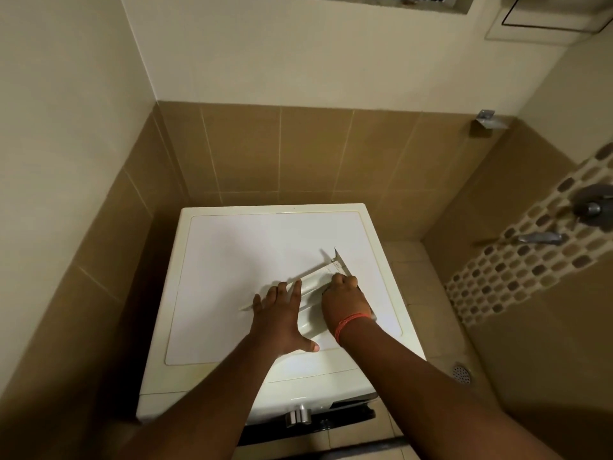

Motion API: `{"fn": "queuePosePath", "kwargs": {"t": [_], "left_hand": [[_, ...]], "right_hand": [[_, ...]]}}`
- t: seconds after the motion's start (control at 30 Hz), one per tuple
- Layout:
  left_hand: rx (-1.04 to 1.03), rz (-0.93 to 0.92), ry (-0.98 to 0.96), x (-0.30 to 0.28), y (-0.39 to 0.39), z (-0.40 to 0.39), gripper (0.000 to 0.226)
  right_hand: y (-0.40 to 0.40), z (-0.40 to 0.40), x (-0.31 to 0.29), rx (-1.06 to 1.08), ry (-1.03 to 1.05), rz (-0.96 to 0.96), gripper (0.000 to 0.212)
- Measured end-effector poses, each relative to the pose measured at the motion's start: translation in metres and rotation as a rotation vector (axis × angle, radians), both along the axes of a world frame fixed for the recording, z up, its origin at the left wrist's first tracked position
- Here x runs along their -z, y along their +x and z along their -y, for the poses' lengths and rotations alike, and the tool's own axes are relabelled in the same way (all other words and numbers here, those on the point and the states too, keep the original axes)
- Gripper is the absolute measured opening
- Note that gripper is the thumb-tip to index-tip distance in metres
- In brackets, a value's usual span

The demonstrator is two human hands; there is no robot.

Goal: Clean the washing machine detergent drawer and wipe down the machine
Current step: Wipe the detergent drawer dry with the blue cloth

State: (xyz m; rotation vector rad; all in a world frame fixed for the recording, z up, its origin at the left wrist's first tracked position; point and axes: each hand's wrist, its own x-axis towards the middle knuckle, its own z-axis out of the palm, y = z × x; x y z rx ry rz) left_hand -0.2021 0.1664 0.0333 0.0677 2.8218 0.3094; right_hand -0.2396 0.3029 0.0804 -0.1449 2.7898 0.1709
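Observation:
The white washing machine (232, 267) stands in a tiled corner, seen from above. The pale detergent drawer (311, 322) lies slantwise on its lid, with the front panel (339, 258) pointing to the back right. My left hand (282, 318) lies flat with spread fingers and presses on the drawer's near left part. My right hand (343, 302), with a red thread round its wrist, has its fingers curled over the drawer's front end. It grips something dark (369, 307), seemingly a cloth or pad, and most of that is hidden under the palm.
Brown tiled walls close in behind and on the left of the machine. On the right wall are metal taps (544, 239) and a mosaic strip. A floor drain (461, 372) sits right of the machine. The machine's control knob (300, 415) shows at the front edge.

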Motion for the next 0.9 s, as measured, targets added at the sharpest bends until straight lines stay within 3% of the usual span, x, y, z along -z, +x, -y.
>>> {"fn": "queuePosePath", "kwargs": {"t": [0.1, 0.3, 0.8, 0.9], "left_hand": [[0.004, -0.002, -0.012, 0.001, 0.001, 0.0, 0.14], [0.017, 0.005, -0.014, -0.001, 0.0, 0.0, 0.14], [0.082, 0.0, 0.016, -0.001, 0.005, 0.004, 0.135], [0.078, -0.025, 0.038, -0.001, 0.011, 0.006, 0.128]], "right_hand": [[0.01, -0.004, 0.008, 0.107, -0.003, 0.037, 0.052], [0.035, -0.019, 0.005, -0.04, 0.154, 0.004, 0.047], [0.035, -0.026, -0.032, -0.008, 0.019, 0.272, 0.033], [0.014, -0.026, -0.048, 0.056, -0.112, 0.145, 0.029]]}}
